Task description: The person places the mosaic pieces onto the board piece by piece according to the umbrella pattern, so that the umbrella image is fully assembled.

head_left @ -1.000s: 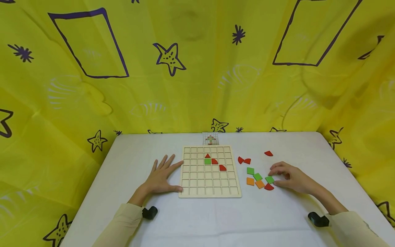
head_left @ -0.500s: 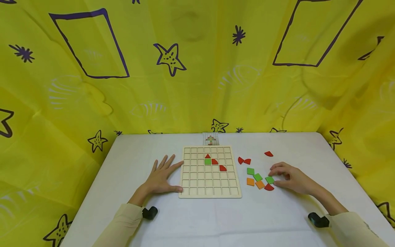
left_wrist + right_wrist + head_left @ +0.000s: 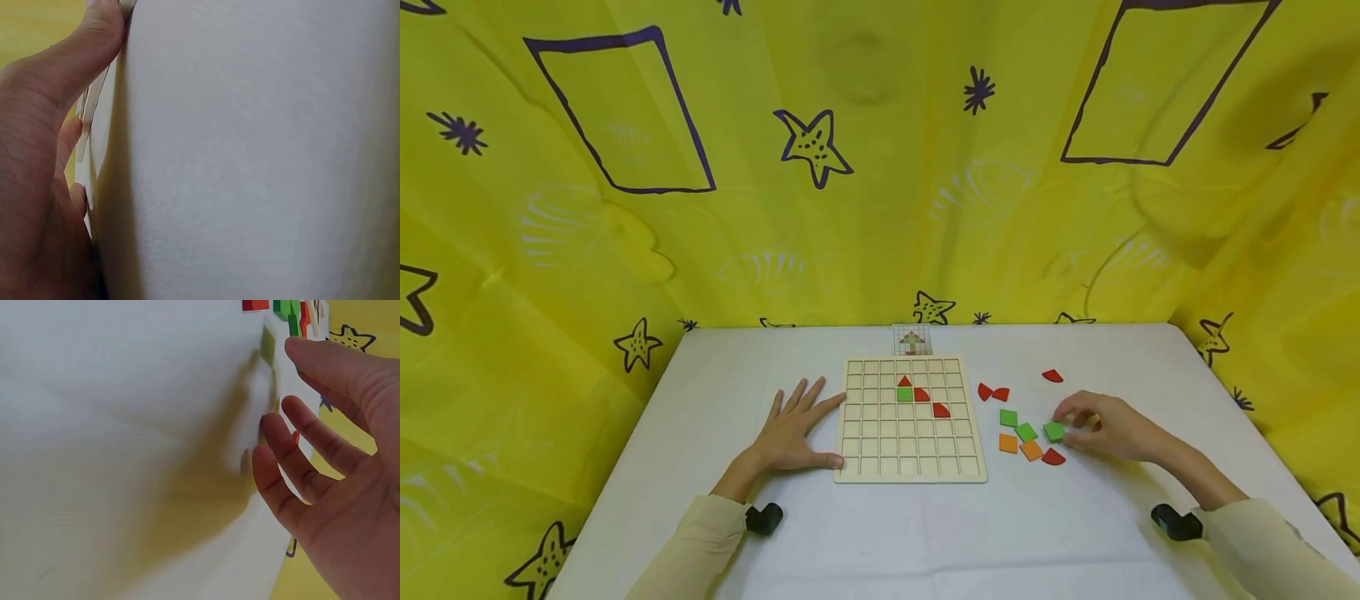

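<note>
In the head view my left hand [image 3: 792, 429] lies with spread fingers at the left side of a pale wooden grid board [image 3: 872, 450], its thumb and forefinger at the board's edge. My right hand [image 3: 1108, 425] pinches a green square tile [image 3: 1053, 432] between thumb and forefinger; the right wrist view shows the tile edge-on at the thumb tip. Set in the board are a red triangle [image 3: 905, 381], a green square [image 3: 905, 395] and two red quarter-circle pieces [image 3: 921, 395]. The left wrist view shows my thumb [image 3: 94, 37] against the board's edge.
Right of the board lie two green squares [image 3: 1008, 417], two orange squares [image 3: 1008, 443] and several red quarter-circle pieces [image 3: 1053, 457]. A small pattern card [image 3: 912, 340] sits behind the board on the white table [image 3: 880, 533]. A yellow curtain [image 3: 880, 233] hangs behind.
My right hand has taken hold of the green square and raised it slightly off the table, moving a little away from me. My left hand has stayed in place.
</note>
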A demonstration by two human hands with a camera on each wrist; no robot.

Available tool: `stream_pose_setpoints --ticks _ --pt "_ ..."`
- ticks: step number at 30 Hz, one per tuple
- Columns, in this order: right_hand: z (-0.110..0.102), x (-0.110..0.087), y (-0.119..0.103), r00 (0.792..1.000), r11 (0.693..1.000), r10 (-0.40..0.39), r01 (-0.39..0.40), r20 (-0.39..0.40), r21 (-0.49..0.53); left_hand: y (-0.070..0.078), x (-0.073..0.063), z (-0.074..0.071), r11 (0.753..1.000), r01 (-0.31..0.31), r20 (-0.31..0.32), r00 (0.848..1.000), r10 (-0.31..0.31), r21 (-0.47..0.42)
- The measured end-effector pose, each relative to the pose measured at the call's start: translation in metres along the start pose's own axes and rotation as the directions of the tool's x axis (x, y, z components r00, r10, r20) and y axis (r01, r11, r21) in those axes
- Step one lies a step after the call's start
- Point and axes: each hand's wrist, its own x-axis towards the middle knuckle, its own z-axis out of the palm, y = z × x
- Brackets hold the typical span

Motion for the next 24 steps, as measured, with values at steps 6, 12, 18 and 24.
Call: stream_pose_setpoints --ticks 6,12,18,24 --pt "-0.003 0.007 -0.008 0.998 0.999 -0.041 0.042 -0.044 0.022 -0.001 0.000 0.001 1.000 -0.004 0.001 1.000 0.004 0.001" --pt "-0.004 0.016 -0.019 0.995 0.998 -0.043 0.047 -0.091 0.037 -0.001 0.000 0.000 1.000 -0.007 0.002 1.000 0.007 0.000" --pt "-0.001 0.029 -0.030 0.986 0.998 -0.054 0.061 -0.158 0.035 0.000 0.000 0.000 1.000 -0.003 0.005 1.000 0.003 0.001" --pt "0.001 0.041 -0.038 0.980 0.998 -0.054 0.057 -0.194 0.014 0.001 -0.001 -0.001 1.000 -0.001 0.007 1.000 0.001 -0.003"
